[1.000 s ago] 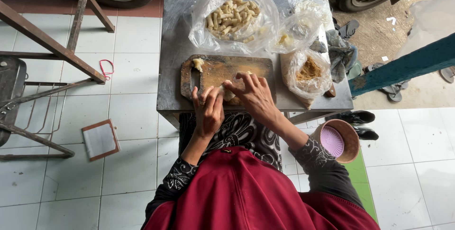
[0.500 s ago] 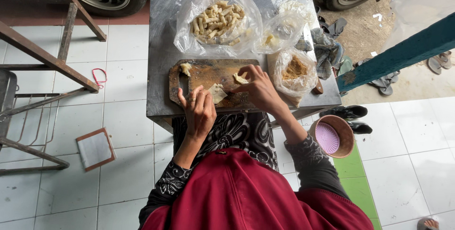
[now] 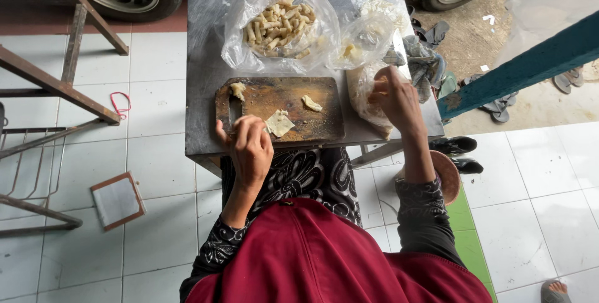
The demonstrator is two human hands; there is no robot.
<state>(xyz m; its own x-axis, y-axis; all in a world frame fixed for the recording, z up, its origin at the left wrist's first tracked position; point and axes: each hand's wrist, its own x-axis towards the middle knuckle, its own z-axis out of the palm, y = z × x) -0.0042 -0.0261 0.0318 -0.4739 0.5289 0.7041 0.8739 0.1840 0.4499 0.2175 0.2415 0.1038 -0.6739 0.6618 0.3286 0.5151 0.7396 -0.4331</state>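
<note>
A dark wooden cutting board lies on a small grey metal table. On the board sit a flat pale dough wrapper, a small folded piece and a lump at its far left corner. My left hand rests on the board's near edge beside the wrapper, fingers curled, holding nothing I can see. My right hand reaches into a clear plastic bag at the board's right; what its fingers grip is hidden.
A big clear bag of finished rolled snacks and a smaller bag stand behind the board. A bowl and shoes lie on the floor at right. A metal frame stands left, car wheels behind.
My right hand has left the board and moved right into the plastic bag. My left hand stays at the board's near edge. The view has shifted slightly.
</note>
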